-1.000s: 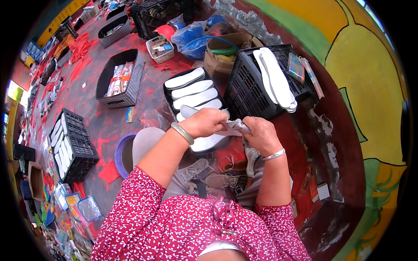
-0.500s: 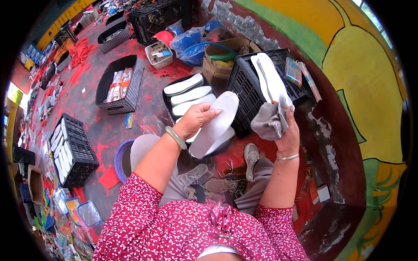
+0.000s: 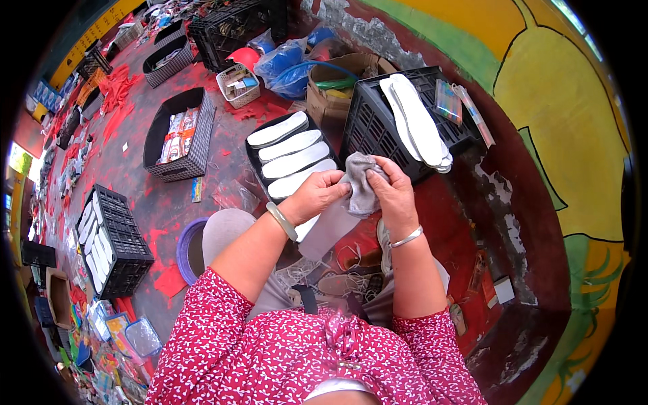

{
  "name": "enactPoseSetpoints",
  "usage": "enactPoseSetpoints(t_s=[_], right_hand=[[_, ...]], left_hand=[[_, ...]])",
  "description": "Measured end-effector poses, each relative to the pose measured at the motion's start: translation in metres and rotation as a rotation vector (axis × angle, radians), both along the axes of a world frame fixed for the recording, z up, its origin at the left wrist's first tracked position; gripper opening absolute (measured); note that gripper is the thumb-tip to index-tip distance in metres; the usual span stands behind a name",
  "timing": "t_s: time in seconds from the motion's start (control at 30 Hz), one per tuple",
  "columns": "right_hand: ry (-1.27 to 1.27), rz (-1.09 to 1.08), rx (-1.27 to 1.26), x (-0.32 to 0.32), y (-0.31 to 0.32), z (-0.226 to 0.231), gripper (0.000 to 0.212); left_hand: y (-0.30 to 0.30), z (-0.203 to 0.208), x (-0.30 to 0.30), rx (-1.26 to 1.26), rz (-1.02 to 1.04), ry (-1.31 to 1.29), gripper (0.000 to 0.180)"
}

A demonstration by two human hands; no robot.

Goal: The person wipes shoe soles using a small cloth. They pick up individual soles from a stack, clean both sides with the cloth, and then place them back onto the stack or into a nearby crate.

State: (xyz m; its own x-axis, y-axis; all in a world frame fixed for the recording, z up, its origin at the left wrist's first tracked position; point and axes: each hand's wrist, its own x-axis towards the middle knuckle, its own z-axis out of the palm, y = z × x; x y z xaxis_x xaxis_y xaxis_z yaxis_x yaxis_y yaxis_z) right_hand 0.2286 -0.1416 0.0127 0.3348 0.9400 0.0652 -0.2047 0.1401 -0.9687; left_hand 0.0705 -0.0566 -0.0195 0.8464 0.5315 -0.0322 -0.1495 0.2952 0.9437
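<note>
Crates and trays ring the spot where we sit, and both our hands meet over our lap: the left hand [image 3: 317,194] pinches the top of a long white insole [image 3: 329,226] that hangs down toward our knees, while the right hand [image 3: 390,191] is closed around a grey cloth [image 3: 361,185] pressed against that same insole. Just beyond our hands lies a shallow black tray [image 3: 255,162] holding four white insoles side by side. To its right stands a tall black crate [image 3: 374,128] with more white insoles draped over its rim. Behind that, a cardboard box [image 3: 334,84] holds something green we cannot make out. Further left, a black basket [image 3: 196,145] carries flat packets, and a small white basket [image 3: 236,84] holds little boxes. At far left, another black crate [image 3: 118,243] has white insoles stacked upright inside. A purple bowl [image 3: 183,246] sits beside our left knee, its contents hidden.
</note>
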Motion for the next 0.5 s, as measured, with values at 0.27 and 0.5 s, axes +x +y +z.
enactPoseSetpoints(t_s=[0.27,0.5], right_hand=[[-0.677,-0.22,0.045,-0.013,0.004,-0.002,0.02],[-0.586,-0.334,0.109,-0.018,0.005,-0.002,0.016]], left_hand=[[-0.003,0.002,-0.001,0.13,0.037,0.075,0.015],[-0.006,0.021,-0.004,0.105,0.011,-0.006,0.015]])
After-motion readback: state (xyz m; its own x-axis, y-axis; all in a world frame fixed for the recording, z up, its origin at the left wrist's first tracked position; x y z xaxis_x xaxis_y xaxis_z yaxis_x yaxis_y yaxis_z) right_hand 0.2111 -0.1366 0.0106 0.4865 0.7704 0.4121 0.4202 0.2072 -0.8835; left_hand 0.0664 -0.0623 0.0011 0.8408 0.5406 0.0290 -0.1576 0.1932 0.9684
